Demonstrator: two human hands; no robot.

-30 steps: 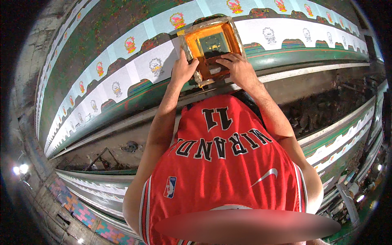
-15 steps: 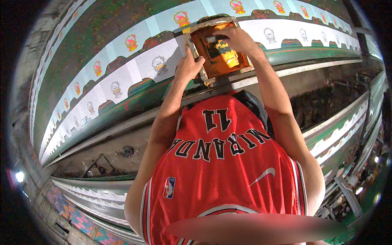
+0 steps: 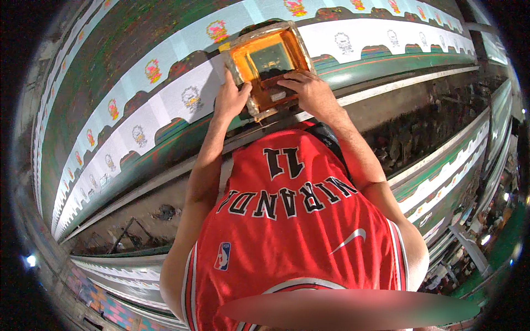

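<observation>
A wooden-edged printing screen with an orange-stained inner border lies over the near row of white pieces on a long green table. My left hand is closed on the screen's left edge, thumb on the near side of that edge. Inside the screen, toward its near end, my right hand grips a dark reddish squeegee. Dark ink shows along the squeegee's far side, and the mesh beyond it looks greenish grey. My fingers partly hide the squeegee's right end.
White cut pieces with dark line prints run along the near side of the green table. Behind them is a row of pale blue pieces with red and yellow prints. A pale rail edges the table. Similar tables stand behind me.
My right hand has come from the screen's far end to its near end with the squeegee. My left hand keeps its hold on the left edge. The whole view has shifted slightly.
</observation>
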